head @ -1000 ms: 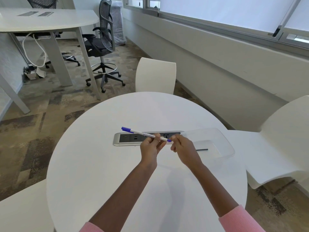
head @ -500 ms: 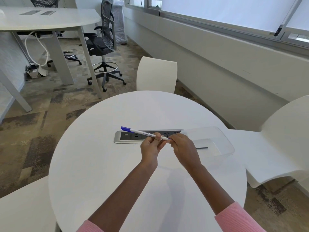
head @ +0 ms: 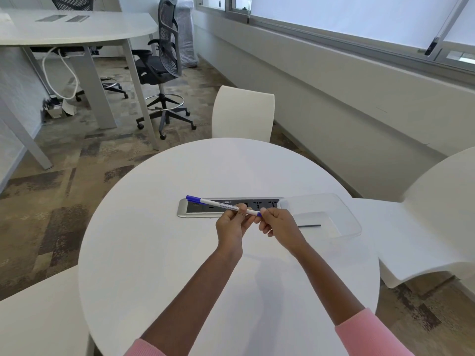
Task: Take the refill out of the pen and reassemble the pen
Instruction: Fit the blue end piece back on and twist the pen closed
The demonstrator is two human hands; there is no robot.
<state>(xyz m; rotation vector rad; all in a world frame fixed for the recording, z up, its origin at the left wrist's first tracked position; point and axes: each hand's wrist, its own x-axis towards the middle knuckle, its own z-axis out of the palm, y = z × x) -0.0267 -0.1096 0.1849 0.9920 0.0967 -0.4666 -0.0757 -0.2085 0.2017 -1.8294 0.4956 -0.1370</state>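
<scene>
We see an office: a mesh task chair (head: 162, 62) at a far desk (head: 77, 29), carpet tiles (head: 51, 201), and a power strip (head: 228, 206) set in our round surface (head: 180, 265).

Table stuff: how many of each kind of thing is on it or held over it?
Pen: 1
Clear plastic tub: 1
Thin dark stick inside the tub, maybe the refill: 1
Socket panel: 1
Total: 4
</scene>
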